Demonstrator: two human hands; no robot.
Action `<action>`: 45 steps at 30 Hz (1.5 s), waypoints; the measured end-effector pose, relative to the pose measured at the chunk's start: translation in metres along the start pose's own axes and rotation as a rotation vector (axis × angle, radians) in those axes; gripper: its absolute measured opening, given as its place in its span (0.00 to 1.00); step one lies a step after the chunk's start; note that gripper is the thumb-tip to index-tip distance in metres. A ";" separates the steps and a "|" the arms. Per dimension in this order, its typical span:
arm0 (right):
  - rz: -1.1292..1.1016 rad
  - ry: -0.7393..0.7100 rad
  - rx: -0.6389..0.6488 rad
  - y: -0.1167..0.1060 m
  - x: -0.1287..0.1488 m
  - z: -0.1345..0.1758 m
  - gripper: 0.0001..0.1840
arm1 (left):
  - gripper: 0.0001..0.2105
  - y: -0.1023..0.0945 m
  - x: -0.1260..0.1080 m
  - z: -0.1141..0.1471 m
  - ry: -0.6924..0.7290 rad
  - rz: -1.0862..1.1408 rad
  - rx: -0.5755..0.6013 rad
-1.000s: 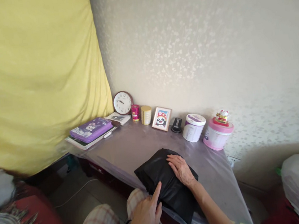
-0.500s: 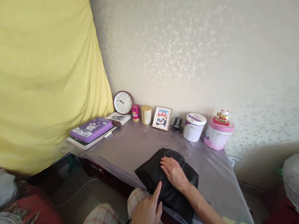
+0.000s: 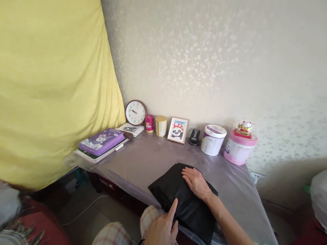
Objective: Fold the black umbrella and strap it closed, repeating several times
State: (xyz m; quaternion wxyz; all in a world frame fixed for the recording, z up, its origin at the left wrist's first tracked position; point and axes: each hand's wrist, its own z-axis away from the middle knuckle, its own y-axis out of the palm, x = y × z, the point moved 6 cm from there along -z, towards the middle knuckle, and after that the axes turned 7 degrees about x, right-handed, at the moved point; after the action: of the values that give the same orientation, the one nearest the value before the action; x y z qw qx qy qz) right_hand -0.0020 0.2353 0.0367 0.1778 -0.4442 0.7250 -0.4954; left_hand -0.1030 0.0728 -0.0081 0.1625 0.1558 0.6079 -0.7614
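A thin, folded black piece (image 3: 178, 192), slightly glossy, lies on the table and hangs a little over its near edge. I cannot make out whether it is cloth or plastic. My right hand (image 3: 197, 182) rests flat on its upper right part, fingers stretched out together. At its near left edge is my left hand (image 3: 161, 234), the index finger stretched out on the black surface and the thumb apart from it. The other fingers of my left hand are hidden.
The table (image 3: 121, 163) has a clear plastic cover. Along the wall stand a round clock (image 3: 136, 112), a pink can (image 3: 149, 123), a cream canister (image 3: 160, 126), a panda picture (image 3: 178, 130), a white tub (image 3: 213, 140) and a pink tub (image 3: 239, 148). A purple case (image 3: 102, 142) lies left.
My right hand has slid slightly to the right over the black piece, which looks flatter and smoother under it. My left hand stays almost in place.
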 end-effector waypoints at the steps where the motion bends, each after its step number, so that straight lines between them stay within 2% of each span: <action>1: 0.038 0.054 -0.030 -0.003 -0.015 0.001 0.17 | 0.27 0.000 0.000 0.000 0.004 0.003 -0.001; 4: 0.057 0.156 -0.119 -0.020 -0.048 0.013 0.18 | 0.27 0.001 0.002 -0.001 0.000 0.018 -0.017; 9: -0.013 0.220 -0.106 -0.042 -0.070 0.065 0.16 | 0.26 0.002 0.003 0.000 0.013 0.007 -0.041; 14: -0.047 0.327 -0.057 -0.046 -0.069 0.125 0.16 | 0.27 -0.001 0.003 0.001 0.017 -0.005 -0.044; 18: -0.071 0.323 -0.024 -0.045 -0.054 0.149 0.17 | 0.26 -0.004 0.001 0.004 0.027 -0.015 -0.063; 25: -0.005 0.232 0.037 -0.038 -0.024 0.151 0.18 | 0.26 -0.008 -0.002 0.006 0.031 -0.059 -0.082; 31: -0.056 0.200 0.024 -0.044 -0.004 0.142 0.15 | 0.25 -0.010 -0.001 0.006 0.022 -0.056 -0.088; 38: -0.082 0.101 0.086 -0.043 0.009 0.139 0.21 | 0.25 -0.018 0.001 0.007 0.043 -0.049 -0.142; 43: 0.018 0.147 -0.091 -0.062 0.002 0.130 0.17 | 0.25 -0.018 0.001 0.006 0.032 -0.071 -0.152; 45: 0.028 0.162 -0.125 -0.061 -0.001 0.123 0.17 | 0.25 -0.013 -0.001 0.006 0.033 -0.099 -0.134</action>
State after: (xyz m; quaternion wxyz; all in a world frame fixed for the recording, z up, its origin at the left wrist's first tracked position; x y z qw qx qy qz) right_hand 0.1127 0.1604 0.0354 0.0977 -0.4026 0.7727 -0.4809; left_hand -0.1083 0.0697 0.0050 0.1248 0.1268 0.6671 -0.7235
